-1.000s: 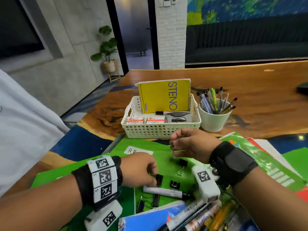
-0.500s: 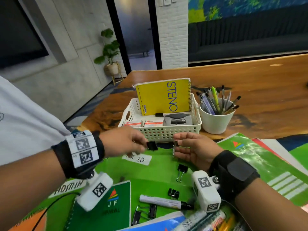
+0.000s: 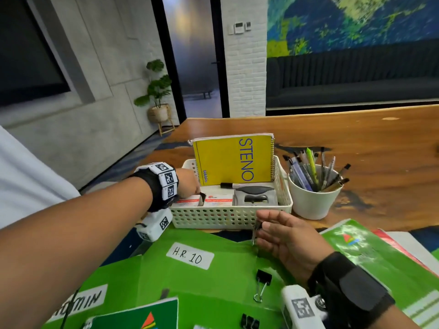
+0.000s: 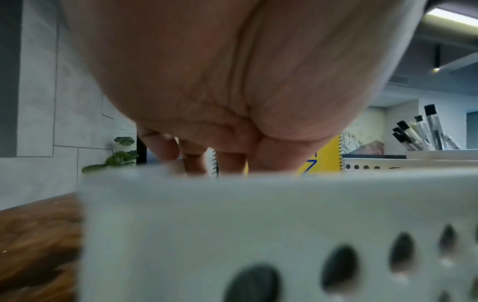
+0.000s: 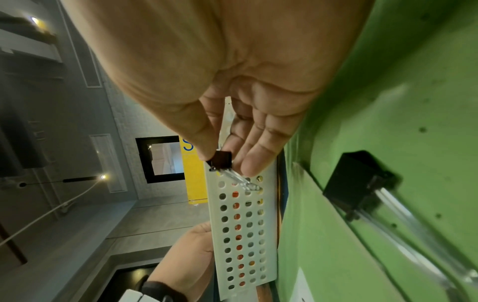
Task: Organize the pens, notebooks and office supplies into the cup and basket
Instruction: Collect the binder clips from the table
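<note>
A white perforated basket (image 3: pixel 228 218) holds an upright yellow STENO notebook (image 3: pixel 232 160), small boxes, a marker and a stapler. My left hand (image 3: pixel 198 194) reaches over the basket's left end and pinches a black binder clip (image 3: pixel 202 197) just above the boxes. In the left wrist view the basket wall (image 4: pixel 258 214) hides the fingertips (image 4: pixel 196 161). My right hand (image 3: pixel 261 228) hovers before the basket's front right corner. Its thumb and fingers pinch a second black binder clip (image 5: pixel 223 160), wire handles hanging down. A white cup (image 3: pixel 311 200) full of pens stands to the right of the basket.
Green folders (image 3: pixel 213 276) labelled H.R. 10 and ADMIN cover the near table. Loose binder clips (image 3: pixel 263 280) (image 3: pixel 249 321) lie on them. More green and red notebooks (image 3: pixel 370 252) lie at the right. Behind the basket is bare wooden table (image 3: pixel 356 138).
My left hand has carried its binder clip forward from above the folder into the left end of the basket. My right hand still holds its clip and has shifted slightly right.
</note>
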Motion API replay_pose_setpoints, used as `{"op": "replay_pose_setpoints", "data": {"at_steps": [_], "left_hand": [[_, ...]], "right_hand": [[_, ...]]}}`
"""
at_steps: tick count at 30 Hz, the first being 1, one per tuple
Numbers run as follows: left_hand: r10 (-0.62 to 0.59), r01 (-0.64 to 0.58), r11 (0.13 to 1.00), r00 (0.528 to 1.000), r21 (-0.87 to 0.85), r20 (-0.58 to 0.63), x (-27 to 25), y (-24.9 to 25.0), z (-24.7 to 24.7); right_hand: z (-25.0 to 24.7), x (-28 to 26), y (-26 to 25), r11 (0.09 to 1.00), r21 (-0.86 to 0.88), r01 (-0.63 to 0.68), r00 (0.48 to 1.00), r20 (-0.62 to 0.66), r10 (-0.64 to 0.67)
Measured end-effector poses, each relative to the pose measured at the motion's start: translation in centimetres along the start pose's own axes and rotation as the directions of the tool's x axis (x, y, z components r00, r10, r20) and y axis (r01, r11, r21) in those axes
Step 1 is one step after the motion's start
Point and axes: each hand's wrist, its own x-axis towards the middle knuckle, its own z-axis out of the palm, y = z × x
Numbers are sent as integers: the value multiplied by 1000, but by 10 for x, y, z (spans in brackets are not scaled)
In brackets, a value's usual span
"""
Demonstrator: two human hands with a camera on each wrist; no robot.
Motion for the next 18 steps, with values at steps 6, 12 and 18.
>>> {"op": "replay_pose_setpoints", "data": {"at_steps": [6, 12, 18], "left_hand": [[72, -85, 990, 991, 111, 115, 3, -2, -7], [60, -64, 994, 997, -86, -46, -7, -3, -11], [315, -452, 819, 869, -352, -382, -69, 50, -21]], "right_hand": [[1, 1, 4, 1000, -5, 11, 1000, -11, -11], [6, -4, -1, 999, 35, 23, 1000, -9, -23], [11, -6, -4, 994, 87, 61, 998, -21, -59]]}}
